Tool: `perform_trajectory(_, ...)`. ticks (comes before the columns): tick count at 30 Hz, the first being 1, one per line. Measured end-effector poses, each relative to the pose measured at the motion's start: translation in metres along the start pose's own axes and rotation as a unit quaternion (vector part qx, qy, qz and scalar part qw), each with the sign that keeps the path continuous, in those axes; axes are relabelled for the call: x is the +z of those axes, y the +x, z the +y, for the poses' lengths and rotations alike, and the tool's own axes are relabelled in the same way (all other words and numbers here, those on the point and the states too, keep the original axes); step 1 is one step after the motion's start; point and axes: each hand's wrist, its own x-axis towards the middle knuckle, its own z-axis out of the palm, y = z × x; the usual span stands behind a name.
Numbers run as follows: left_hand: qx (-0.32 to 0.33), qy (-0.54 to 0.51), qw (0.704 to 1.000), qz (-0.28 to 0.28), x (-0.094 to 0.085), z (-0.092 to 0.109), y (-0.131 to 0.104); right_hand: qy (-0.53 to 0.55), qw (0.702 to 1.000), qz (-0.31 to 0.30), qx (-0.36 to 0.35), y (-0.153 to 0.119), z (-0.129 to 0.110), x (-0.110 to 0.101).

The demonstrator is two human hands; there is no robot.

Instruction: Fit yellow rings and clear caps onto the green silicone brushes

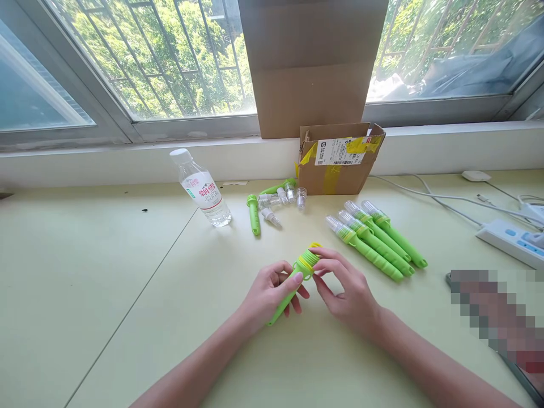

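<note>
**Green handle (294, 284) just below frame centre**

The left grip (272, 290) clasps it; the right grip (347, 283) touches its threaded end (309, 258), whether pinching I cannot tell. Four clear-capped handles (374, 256) lie right of centre on the table (106, 243), a bottle (204, 194) left.

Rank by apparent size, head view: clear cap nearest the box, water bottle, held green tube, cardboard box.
1. Cardboard box
2. Water bottle, held green tube: too close to rank; tube partly hidden
3. Clear cap
</note>
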Motion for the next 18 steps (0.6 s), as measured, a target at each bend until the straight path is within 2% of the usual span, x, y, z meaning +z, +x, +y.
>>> perform_trajectory(7,0.022,0.014,0.999,-0.027,0.0011,0.0034,-0.0017,-0.050,0.998,0.036,-0.025,0.0015,0.0016,0.0009)
perform_trajectory(18,-0.009,0.053,0.999,-0.009,0.0014,0.0017,-0.0027,-0.041,0.998,0.032,-0.025,0.0021,-0.0006,0.0016)
